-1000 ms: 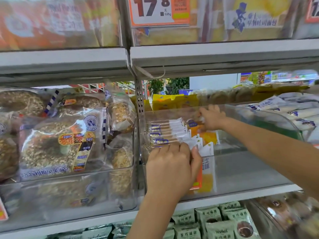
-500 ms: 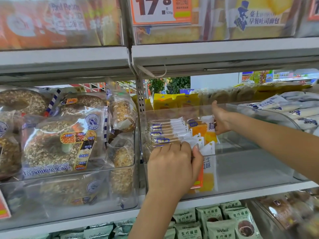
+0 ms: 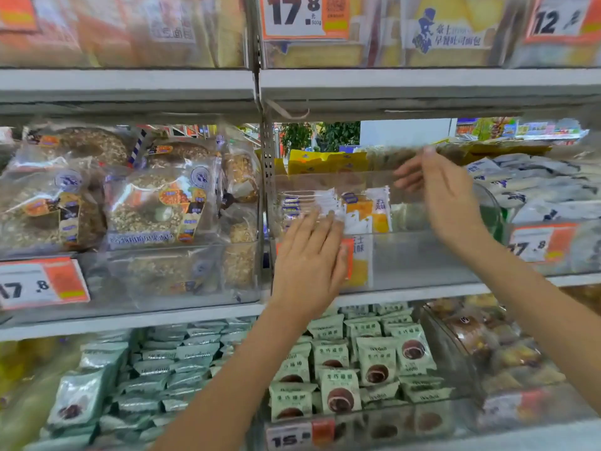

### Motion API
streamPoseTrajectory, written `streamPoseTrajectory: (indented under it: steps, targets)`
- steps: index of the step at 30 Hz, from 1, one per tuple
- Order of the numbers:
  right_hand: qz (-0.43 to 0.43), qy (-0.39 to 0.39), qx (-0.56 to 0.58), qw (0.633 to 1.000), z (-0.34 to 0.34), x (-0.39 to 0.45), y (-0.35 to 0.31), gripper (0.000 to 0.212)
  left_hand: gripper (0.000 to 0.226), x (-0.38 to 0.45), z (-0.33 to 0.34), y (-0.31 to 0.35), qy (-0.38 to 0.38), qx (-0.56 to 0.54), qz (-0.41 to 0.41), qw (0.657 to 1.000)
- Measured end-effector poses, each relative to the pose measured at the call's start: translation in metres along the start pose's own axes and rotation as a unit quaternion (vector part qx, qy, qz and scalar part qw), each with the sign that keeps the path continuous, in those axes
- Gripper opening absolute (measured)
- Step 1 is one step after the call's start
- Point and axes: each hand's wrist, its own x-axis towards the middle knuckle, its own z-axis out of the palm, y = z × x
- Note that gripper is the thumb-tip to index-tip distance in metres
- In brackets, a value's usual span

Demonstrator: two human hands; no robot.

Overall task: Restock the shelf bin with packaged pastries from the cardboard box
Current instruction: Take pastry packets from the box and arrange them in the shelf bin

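Left hand (image 3: 309, 255) rests flat against packaged pastries (image 3: 312, 206); right hand (image 3: 445, 196) hovers open.

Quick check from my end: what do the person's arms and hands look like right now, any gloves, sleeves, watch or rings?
Both the left hand and the right hand are bare, with no gloves. No ring, watch or wristband shows on either. Both forearms are uncovered as far as the frame reaches, so no sleeve is visible. Fingernails look short and unpainted, though motion blur softens the fine detail.
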Motion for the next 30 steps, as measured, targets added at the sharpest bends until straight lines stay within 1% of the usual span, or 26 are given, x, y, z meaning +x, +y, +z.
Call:
streamPoseTrajectory:
  steps: [2,4,7,9,10,12,14,15,16,17,18,19,20,21,22,23,24,25,26,27,29,30]
  targets:
    - [-0.039,0.006,0.025,0.999,-0.008,-0.067,-0.014,0.042,0.046,-0.049,-0.003,0.011,-0.002,-0.008,0.047,0.999]
    - [-0.034,-0.042,-0.002,0.999,-0.006,-0.135,-0.010,0.046,0.046,-0.109,-0.002,0.028,-0.031,-0.022,0.073,0.997]
    - [0.013,-0.153,-0.079,0.985,0.010,-0.236,0.015,0.058,0.042,-0.204,0.006,0.052,-0.150,-0.066,0.068,0.984]
    - [0.089,-0.243,-0.118,0.959,0.024,-0.296,0.033,0.063,0.041,-0.260,0.006,0.069,-0.230,-0.090,0.044,0.968]
    - [0.127,-0.294,-0.145,0.936,0.030,-0.323,0.041,0.062,0.041,-0.286,0.005,0.078,-0.277,-0.108,0.024,0.955]
    - [0.187,-0.405,-0.180,0.876,0.039,-0.371,0.061,0.050,0.044,-0.331,-0.004,0.092,-0.385,-0.127,-0.051,0.913]
    - [0.229,-0.519,-0.212,0.796,0.046,-0.412,0.080,0.032,0.045,-0.384,-0.015,0.099,-0.496,-0.113,-0.164,0.845]
    - [0.250,-0.571,-0.225,0.749,0.048,-0.432,0.090,0.026,0.044,-0.411,-0.023,0.102,-0.537,-0.104,-0.217,0.808]
    - [0.275,-0.617,-0.234,0.700,0.049,-0.451,0.099,0.027,0.042,-0.436,-0.032,0.104,-0.557,-0.096,-0.263,0.782]
    - [0.292,-0.651,-0.241,0.658,0.050,-0.471,0.111,0.035,0.041,-0.455,-0.039,0.106,-0.576,-0.085,-0.299,0.756]
    - [0.306,-0.674,-0.249,0.625,0.052,-0.489,0.118,0.042,0.040,-0.467,-0.045,0.110,-0.601,-0.071,-0.322,0.728]
    - [0.325,-0.684,-0.248,0.604,0.054,-0.505,0.124,0.048,0.039,-0.473,-0.049,0.113,-0.631,-0.058,-0.336,0.697]
    - [0.351,-0.685,-0.238,0.592,0.058,-0.516,0.126,0.053,0.040,-0.474,-0.050,0.116,-0.654,-0.052,-0.345,0.671]
    - [0.382,-0.674,-0.226,0.590,0.063,-0.524,0.127,0.056,0.042,-0.473,-0.050,0.119,-0.666,-0.053,-0.352,0.655]
    - [0.425,-0.650,-0.209,0.594,0.069,-0.528,0.124,0.054,0.042,-0.472,-0.050,0.120,-0.669,-0.057,-0.360,0.647]
    - [0.481,-0.614,-0.177,0.600,0.076,-0.531,0.120,0.044,0.041,-0.471,-0.051,0.119,-0.667,-0.063,-0.372,0.642]
    - [0.549,-0.571,-0.130,0.597,0.085,-0.532,0.113,0.032,0.040,-0.471,-0.052,0.117,-0.663,-0.069,-0.387,0.637]
    - [0.619,-0.523,-0.073,0.581,0.094,-0.534,0.107,0.025,0.039,-0.472,-0.054,0.114,-0.661,-0.071,-0.403,0.629]
    - [0.679,-0.481,-0.032,0.554,0.103,-0.536,0.100,0.028,0.040,-0.474,-0.057,0.111,-0.659,-0.068,-0.421,0.620]
    - [0.723,-0.437,-0.011,0.535,0.114,-0.542,0.097,0.038,0.041,-0.476,-0.061,0.108,-0.653,-0.065,-0.443,0.611]
    - [0.787,-0.332,0.014,0.519,0.135,-0.552,0.092,0.060,0.044,-0.476,-0.066,0.102,-0.626,-0.068,-0.491,0.603]
    - [0.810,-0.271,0.030,0.518,0.143,-0.557,0.089,0.067,0.044,-0.477,-0.068,0.100,-0.605,-0.077,-0.515,0.602]
